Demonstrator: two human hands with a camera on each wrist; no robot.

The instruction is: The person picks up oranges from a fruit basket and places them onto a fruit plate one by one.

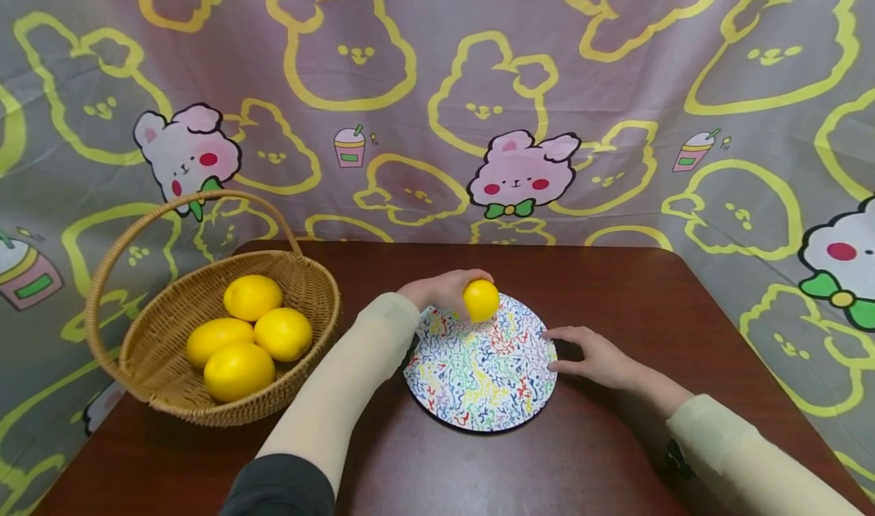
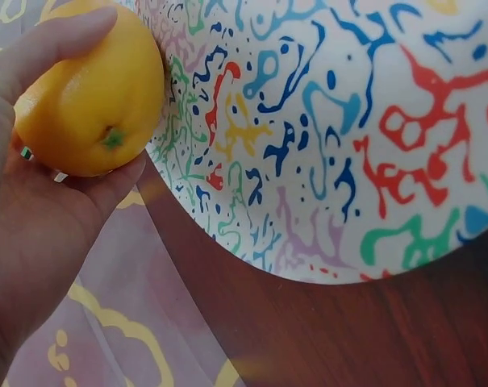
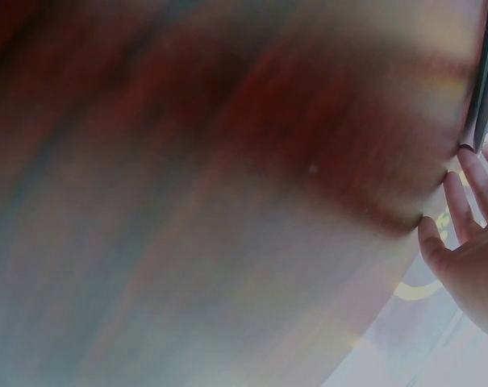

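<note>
My left hand (image 1: 446,291) grips a yellow lemon (image 1: 481,301) over the far-left part of a round board (image 1: 478,375) covered in multicoloured squiggles. In the left wrist view the thumb and fingers wrap the lemon (image 2: 106,97), whose small green stem spot shows. Whether the lemon touches the board is unclear. At the board's right edge is my right hand (image 1: 593,358), thumb and fingers spread, fingertips at the rim and holding nothing else. The right wrist view shows its fingers (image 3: 461,205) low by the table and the board's dark edge.
Left on the brown table (image 1: 615,455) stands a wicker basket (image 1: 160,349) with a tall arched handle, holding several lemons (image 1: 239,371). My left forearm passes close to its right side. A cartoon-printed curtain (image 1: 410,68) hangs behind and at both sides.
</note>
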